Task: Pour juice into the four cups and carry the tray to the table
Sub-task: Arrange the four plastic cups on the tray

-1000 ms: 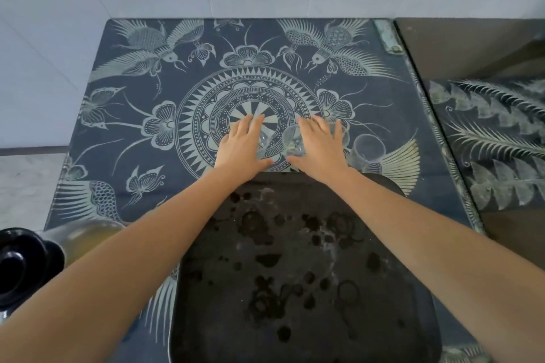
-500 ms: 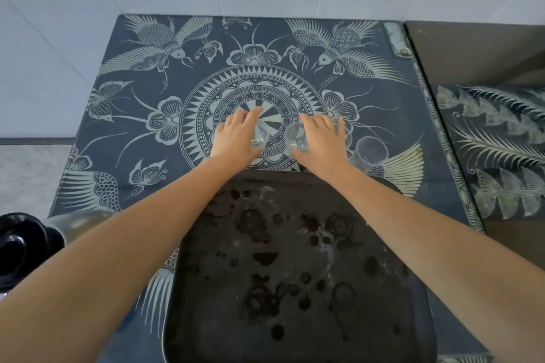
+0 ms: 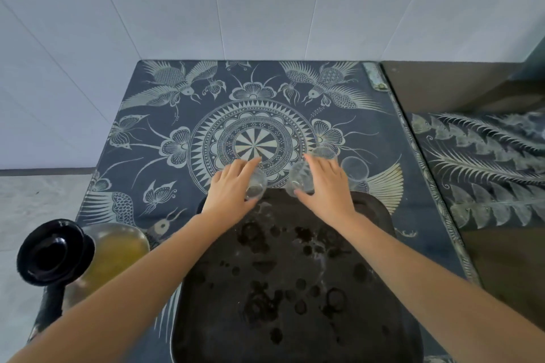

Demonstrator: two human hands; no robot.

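A dark stained tray [image 3: 298,289] lies on the patterned tabletop in front of me. My left hand [image 3: 233,193] grips a clear cup [image 3: 256,184] at the tray's far edge. My right hand [image 3: 327,186] grips a second clear cup [image 3: 300,178] beside it, tilted. Two more clear cups [image 3: 355,169] stand on the cloth just right of my right hand, one partly hidden behind it. A jug of yellow juice [image 3: 115,253] with a black lid [image 3: 50,252] stands at the near left.
The dark blue cloth [image 3: 165,138] with pale bird and flower patterns covers the table, which stands against a white tiled wall [image 3: 265,3]. A second dark surface [image 3: 477,156] with a similar cloth adjoins on the right.
Both hands have drawn back toward me, each with a cup, from the cloth's centre to the tray's far edge. The view has tilted up, showing more wall.
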